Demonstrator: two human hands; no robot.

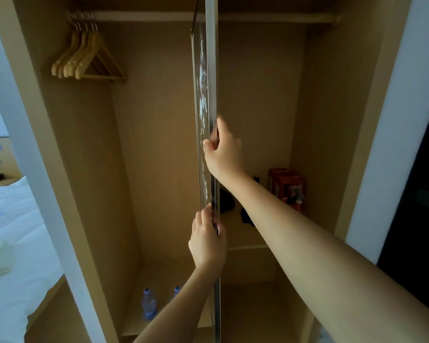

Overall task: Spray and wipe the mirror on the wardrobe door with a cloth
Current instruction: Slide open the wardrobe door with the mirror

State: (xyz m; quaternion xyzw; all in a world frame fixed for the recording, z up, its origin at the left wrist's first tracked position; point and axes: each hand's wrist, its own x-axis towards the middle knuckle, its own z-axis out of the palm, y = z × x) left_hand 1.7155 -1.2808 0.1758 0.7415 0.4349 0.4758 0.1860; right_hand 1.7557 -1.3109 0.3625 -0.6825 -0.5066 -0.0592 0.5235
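Wardrobe [159, 144] carcass in pale wood fills the view, its door [214, 70] swung out so that it stands edge-on toward the camera. Nearest, the left hand [207, 241] grips that edge low down, fingers curled round onto the left face and the thumb on the right side. Above and a little farther, the right hand [222, 149] holds the same edge, thumb hooked onto the left face and fingers wrapped behind; both grips are closed on the door, probably to steady it or turn it so the glass can be reached. The mirror [201, 107] is the left face of the door, seen at a very shallow angle, and it carries pale streaks that may be spray or smears; which, I cannot tell. Neither hand holds a cloth or a bottle, so wiping looks not yet in hand at this moment. Farther in on the right, a shelf [248, 233] bears a dark blue item that may be a cloth, some black objects and a reddish box [286, 184]. Low on the wardrobe floor stand two water bottles [149, 305]. At the far top left, wooden hangers [87, 58] crowd one end of the rail, and a white bed [13, 231] lies at the left.
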